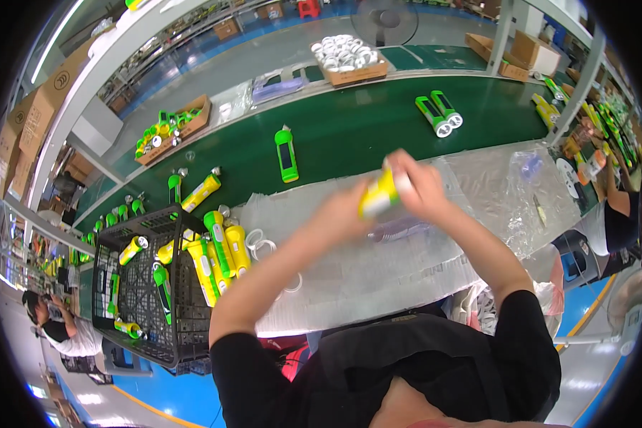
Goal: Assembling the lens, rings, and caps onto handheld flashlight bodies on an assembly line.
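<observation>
Above the cardboard-covered bench (349, 278), both my hands are closed on a yellow flashlight (379, 197), tilted and smeared by motion. My left hand (339, 212) wraps its lower end. At the upper end, my right hand (421, 187) grips a white part, too blurred to make out fully. A purplish clear plastic piece (399, 228) lies on the bench below them. Several white rings (264, 247) rest at the bench's left, beside a bunch of yellow and green flashlights (220, 250).
A black crate (175, 349) with flashlights stands at the left. On the green belt (357, 121) lie a single green flashlight (287, 155) and a green pair (439, 114). Beyond are a carton of white rings (355, 75) and a carton of flashlight parts (200, 114). Other people sit at both sides.
</observation>
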### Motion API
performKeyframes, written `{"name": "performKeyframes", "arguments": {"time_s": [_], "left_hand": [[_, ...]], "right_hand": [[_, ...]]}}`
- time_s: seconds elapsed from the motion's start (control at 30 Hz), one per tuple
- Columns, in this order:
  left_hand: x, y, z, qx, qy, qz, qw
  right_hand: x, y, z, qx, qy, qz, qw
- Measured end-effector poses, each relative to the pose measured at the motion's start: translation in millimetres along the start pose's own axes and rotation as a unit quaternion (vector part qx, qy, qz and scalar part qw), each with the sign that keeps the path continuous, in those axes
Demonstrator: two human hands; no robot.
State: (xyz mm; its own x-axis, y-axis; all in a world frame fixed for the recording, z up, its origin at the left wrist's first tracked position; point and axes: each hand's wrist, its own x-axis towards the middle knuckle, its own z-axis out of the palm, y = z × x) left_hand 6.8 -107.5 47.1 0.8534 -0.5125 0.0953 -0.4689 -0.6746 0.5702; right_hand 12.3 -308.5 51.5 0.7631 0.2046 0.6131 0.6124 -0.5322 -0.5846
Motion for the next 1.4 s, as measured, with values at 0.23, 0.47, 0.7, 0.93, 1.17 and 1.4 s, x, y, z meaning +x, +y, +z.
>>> {"name": "performKeyframes", "arguments": {"time_s": [0.23, 0.47, 0.7, 0.93, 1.17, 1.4], "left_hand": [[102.8, -117.2, -7.6, 0.197, 0.253, 0.044, 0.946], [88.8, -205.7, -16.4, 0.182, 0.143, -0.28, 0.932], [34.5, -89.1, 10.5, -0.078, 0.253, 0.036, 0.964], [-41.3, -5.1, 33.9, -0.243, 0.238, -0.085, 0.937], [-65.0, 15.2, 41.5, -0.525, 0.103, 0.058, 0.843], [-103.3, 22.3, 27.9, -0.273, 0.171, 0.169, 0.931]], "right_hand": [[80.1, 159.8, 38.7, -0.138, 0.172, 0.161, 0.962], [89.0, 224.5, -2.7, -0.581, -0.031, 0.194, 0.79], [73.5, 88.1, 43.3, 0.106, -0.155, 0.347, 0.919], [-48.2, -24.9, 35.2, 0.543, -0.067, 0.31, 0.778], [-104.9, -63.4, 15.9, 0.547, -0.32, 0.291, 0.716], [-121.6, -75.8, 23.4, 0.497, -0.275, 0.246, 0.786]]}}
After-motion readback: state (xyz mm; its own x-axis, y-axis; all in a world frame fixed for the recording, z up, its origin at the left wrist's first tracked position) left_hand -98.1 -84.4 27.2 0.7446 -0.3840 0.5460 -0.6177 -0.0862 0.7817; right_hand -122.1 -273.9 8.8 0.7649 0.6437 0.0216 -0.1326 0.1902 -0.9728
